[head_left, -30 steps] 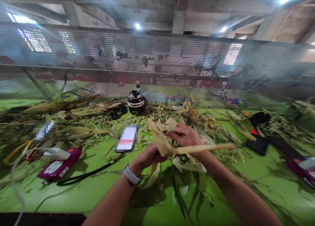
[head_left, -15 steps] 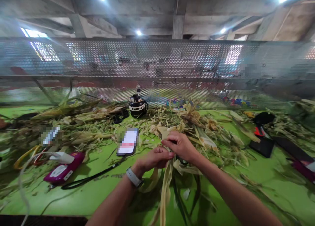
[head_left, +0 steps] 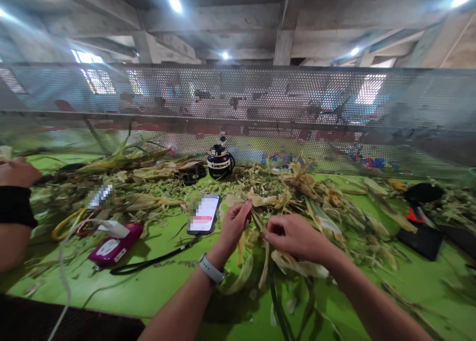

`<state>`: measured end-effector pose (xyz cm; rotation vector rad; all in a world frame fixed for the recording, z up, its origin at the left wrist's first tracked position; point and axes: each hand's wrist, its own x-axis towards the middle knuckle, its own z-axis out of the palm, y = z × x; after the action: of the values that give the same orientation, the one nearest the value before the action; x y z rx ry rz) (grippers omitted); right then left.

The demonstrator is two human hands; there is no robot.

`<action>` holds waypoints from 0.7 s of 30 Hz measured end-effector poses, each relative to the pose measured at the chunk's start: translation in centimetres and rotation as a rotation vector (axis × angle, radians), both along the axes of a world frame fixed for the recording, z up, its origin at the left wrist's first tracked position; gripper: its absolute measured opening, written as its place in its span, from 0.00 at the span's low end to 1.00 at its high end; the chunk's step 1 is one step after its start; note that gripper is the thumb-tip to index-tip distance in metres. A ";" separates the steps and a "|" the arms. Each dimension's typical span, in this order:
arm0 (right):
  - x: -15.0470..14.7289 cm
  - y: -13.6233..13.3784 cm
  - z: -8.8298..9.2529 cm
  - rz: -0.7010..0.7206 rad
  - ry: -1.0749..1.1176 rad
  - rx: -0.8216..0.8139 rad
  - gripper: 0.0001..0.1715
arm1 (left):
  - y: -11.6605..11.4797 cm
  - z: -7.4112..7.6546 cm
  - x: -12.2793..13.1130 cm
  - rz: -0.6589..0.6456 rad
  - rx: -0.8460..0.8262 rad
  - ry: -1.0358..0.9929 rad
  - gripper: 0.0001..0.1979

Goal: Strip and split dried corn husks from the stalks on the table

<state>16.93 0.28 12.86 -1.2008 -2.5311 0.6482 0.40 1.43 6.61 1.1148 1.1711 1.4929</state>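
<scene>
My left hand (head_left: 233, 226), with a pale watch on its wrist, pinches the upper end of a twisted corn husk strip (head_left: 258, 220). My right hand (head_left: 295, 236) has its fingers curled closed on the lower part of the same strip. The strip runs slantwise between the two hands, over the green table (head_left: 163, 291). Pale husk pieces (head_left: 303, 265) and long dark green leaf strips (head_left: 278, 301) lie beneath and in front of my right hand. Just beyond my fingers spreads a pile of dry husks (head_left: 299, 177).
A phone (head_left: 204, 214) lies left of my hands, near a purple power bank (head_left: 115, 244) with a white cable. A black jar (head_left: 218, 162) stands before the perforated metal screen (head_left: 260, 98). Another person's hand (head_left: 17, 173) is at far left. A black pouch (head_left: 422, 239) lies right.
My hands have moved apart, baring the strip between them; my left hand has risen and turned upward. The view has swung left, bringing another person's hand into sight.
</scene>
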 end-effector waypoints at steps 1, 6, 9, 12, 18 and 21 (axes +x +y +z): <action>0.1 0.1 0.0 -0.005 -0.017 0.036 0.11 | 0.1 -0.1 0.0 0.020 -0.001 0.006 0.24; 0.5 -0.1 0.5 -0.123 -0.123 0.253 0.12 | 0.4 -0.4 0.0 0.148 0.031 0.032 0.24; 0.1 -1.1 0.3 -0.147 -0.208 0.323 0.14 | 0.3 -0.4 0.2 0.201 0.064 0.059 0.24; -1.0 -2.2 -0.5 -0.066 -0.269 0.320 0.14 | 0.1 -0.3 0.4 0.170 0.075 0.037 0.21; -2.3 -2.9 -1.8 0.009 -0.392 0.254 0.13 | -0.2 -0.1 0.5 0.165 0.062 -0.028 0.22; -2.0 -2.3 -1.9 0.012 -0.278 0.183 0.15 | -0.3 0.2 0.6 0.100 0.023 -0.105 0.19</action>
<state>14.95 -2.04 10.98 -1.2876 -2.7515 0.2567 1.00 1.09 6.82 0.9934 1.1536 1.6253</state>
